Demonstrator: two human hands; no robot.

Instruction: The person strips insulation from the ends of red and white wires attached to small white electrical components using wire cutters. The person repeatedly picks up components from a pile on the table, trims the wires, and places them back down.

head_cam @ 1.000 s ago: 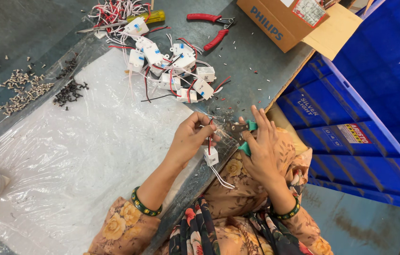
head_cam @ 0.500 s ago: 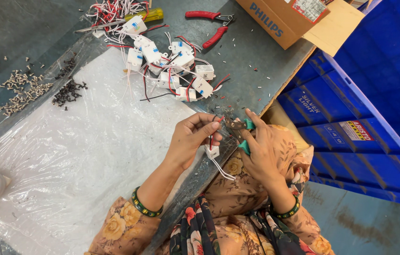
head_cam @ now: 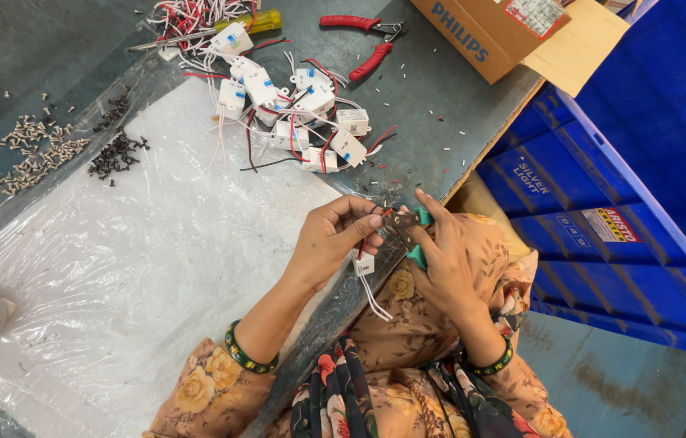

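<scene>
My left hand [head_cam: 331, 243] pinches the red wire of a small white module [head_cam: 364, 264] at the table's near edge. The module hangs just under my fingers, and its white wires [head_cam: 375, 298] trail down toward my lap. My right hand [head_cam: 444, 264] holds a small green-handled cutter [head_cam: 418, 237], whose dark jaws meet the wire end right by my left fingertips. The two hands touch at the fingertips. Both wrists wear green bangles.
A pile of white modules with red, white and black wires [head_cam: 302, 122] lies farther back. Behind it are red-handled pliers [head_cam: 363, 40] and a yellow-handled screwdriver [head_cam: 258, 20]. Silver screws [head_cam: 31, 154] and black screws [head_cam: 116, 154] lie left on the plastic sheet [head_cam: 156, 268]. A cardboard box [head_cam: 505, 32] and blue crates [head_cam: 619, 178] stand to the right.
My hands have drawn closer together and lifted slightly. The cutter's jaws now sit on the wire end at my left fingertips. The module still hangs below.
</scene>
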